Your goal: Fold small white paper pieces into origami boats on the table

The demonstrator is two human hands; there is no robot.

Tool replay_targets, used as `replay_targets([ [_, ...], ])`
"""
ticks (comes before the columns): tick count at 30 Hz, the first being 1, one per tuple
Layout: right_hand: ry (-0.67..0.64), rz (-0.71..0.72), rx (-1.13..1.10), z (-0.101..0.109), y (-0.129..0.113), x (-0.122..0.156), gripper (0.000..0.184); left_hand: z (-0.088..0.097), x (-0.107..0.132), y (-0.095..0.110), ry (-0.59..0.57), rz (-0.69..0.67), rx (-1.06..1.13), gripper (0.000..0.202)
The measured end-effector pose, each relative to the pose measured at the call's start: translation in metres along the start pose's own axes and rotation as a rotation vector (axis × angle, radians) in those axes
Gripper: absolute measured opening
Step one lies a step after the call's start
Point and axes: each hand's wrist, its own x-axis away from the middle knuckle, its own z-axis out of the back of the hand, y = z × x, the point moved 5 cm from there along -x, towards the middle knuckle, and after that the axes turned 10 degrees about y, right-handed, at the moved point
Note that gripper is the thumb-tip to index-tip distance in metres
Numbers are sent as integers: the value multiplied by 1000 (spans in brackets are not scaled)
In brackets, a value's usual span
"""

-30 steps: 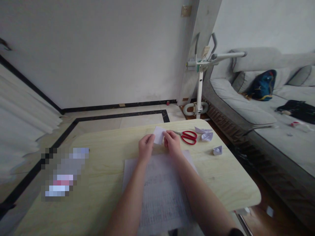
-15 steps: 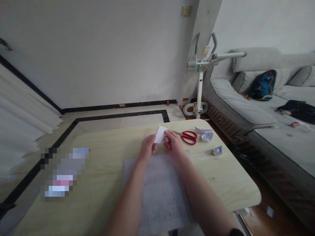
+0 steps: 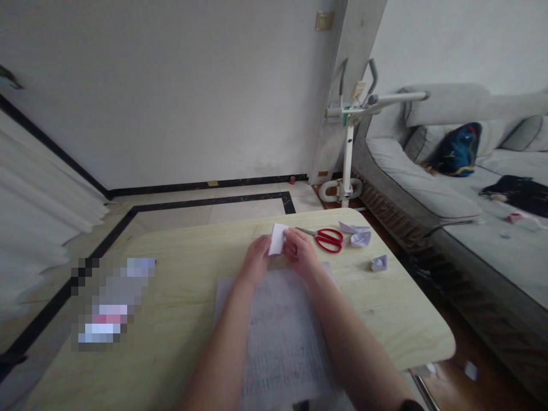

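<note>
A small folded piece of white paper [image 3: 277, 240] is held up above the far part of the table, between my two hands. My left hand [image 3: 257, 256] grips its left edge, with the thumb against it. On the other side, my right hand [image 3: 298, 246] pinches the right edge with curled fingers. Red-handled scissors [image 3: 329, 240] lie just right of my right hand, blades pointing left. Beyond them rest folded paper pieces [image 3: 360, 238], and a small paper boat shape [image 3: 379, 262] sits nearer. Under my forearms lies a large printed sheet [image 3: 286, 342].
The pale wooden table [image 3: 180, 319] has rounded corners. A blurred-out item [image 3: 113, 302] lies on its left side. Past the table stand a white exercise machine [image 3: 347, 142] and a grey sofa [image 3: 428, 200] with a dark blue bag [image 3: 458, 149].
The folded paper has turned slightly and looks narrower now. My right hand has shifted a little left and down along its edge, while my left hand stays on the other edge.
</note>
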Motion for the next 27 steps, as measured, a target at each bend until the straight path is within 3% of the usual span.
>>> replay_targets([
  [6, 68, -55, 25, 4, 3, 0, 25, -1, 1, -3, -71, -55, 8, 25],
  [13, 14, -58, -9, -1, 3, 1, 25, -3, 1, -1, -58, -28, 1, 22],
  [16, 25, -38, 23, 0, 3, 0, 26, -2, 1, 1, -81, -79, -50, 19],
  [18, 33, 12, 25, 1, 2, -2, 28, 1, -1, 3, -39, -109, -69, 20],
  [23, 30, 100, 74, 2, 3, -5, 29, 15, -5, 2, 249, -118, -116, 22],
  [27, -10, 119, 131, -1, 5, -3, 26, 9, -1, -2, 248, -230, -214, 25],
])
